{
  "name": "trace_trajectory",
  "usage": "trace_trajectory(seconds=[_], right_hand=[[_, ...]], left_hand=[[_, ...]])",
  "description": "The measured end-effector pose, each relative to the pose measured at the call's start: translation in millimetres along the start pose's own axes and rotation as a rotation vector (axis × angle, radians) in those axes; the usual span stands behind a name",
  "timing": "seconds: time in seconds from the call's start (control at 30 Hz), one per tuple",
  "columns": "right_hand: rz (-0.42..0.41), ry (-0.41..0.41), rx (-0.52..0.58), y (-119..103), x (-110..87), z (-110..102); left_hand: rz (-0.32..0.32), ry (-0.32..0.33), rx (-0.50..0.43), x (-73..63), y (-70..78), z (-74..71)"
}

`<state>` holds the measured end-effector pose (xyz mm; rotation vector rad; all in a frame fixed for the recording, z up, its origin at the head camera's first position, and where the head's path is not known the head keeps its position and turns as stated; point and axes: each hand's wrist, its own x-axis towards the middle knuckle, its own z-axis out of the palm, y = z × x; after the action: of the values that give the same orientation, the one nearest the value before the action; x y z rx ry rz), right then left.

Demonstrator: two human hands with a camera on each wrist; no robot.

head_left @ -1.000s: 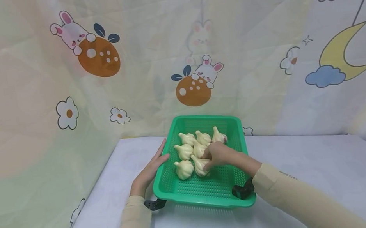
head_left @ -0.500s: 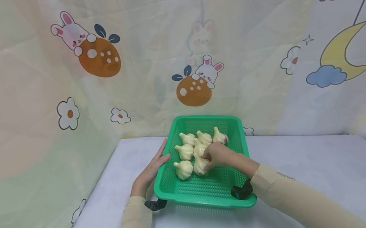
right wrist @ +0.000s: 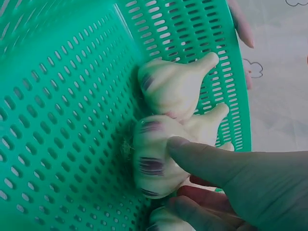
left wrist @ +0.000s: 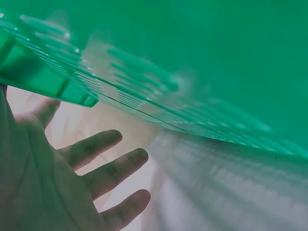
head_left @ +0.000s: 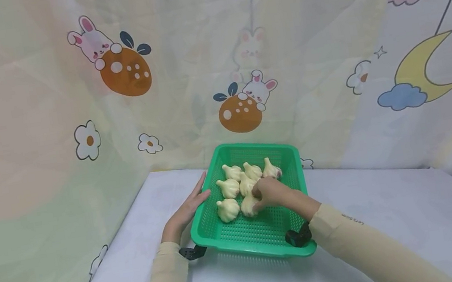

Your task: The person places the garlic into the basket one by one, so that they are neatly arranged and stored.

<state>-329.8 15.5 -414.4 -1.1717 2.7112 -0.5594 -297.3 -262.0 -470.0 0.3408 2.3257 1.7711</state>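
A green perforated plastic basket [head_left: 261,230] on the table holds several pale garlic bulbs. My right hand [head_left: 276,191] reaches inside and pinches the front-middle garlic bulb [head_left: 248,206] between thumb and fingers. In the right wrist view, the thumb lies on this bulb [right wrist: 151,166], which has purple streaks; its stem is hidden. Just to its left sits another garlic bulb [head_left: 228,210]. My left hand [head_left: 184,215] rests against the basket's left side with fingers extended. The left wrist view shows that hand's spread fingers [left wrist: 118,168] beside the basket's outer wall [left wrist: 207,72].
A white-covered table [head_left: 373,216] lies under the basket. Behind it hangs a printed cloth [head_left: 180,70] with cartoon rabbits and flowers. More garlic bulbs stand toward the basket's back, including one at the back right [head_left: 271,169].
The stem of the pinched garlic bulb has swung from pointing up-left to behind my right fingers. My left hand and the basket keep their places; the head view has shifted slightly.
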Motion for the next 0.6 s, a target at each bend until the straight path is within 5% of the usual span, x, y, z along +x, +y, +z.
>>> trace_trajectory(seconds=[0.27, 0.6], right_hand=[[0.072, -0.018, -0.059, -2.2, -1.7, -8.1], [0.16, -0.02, -0.076, -5.1, -9.5, -30.5]], left_hand=[[-0.051, -0.021, 0.074, -3.0, 8.8, -6.9], [-0.086, 0.079, 0.204, -10.9, -2.1, -32.4]])
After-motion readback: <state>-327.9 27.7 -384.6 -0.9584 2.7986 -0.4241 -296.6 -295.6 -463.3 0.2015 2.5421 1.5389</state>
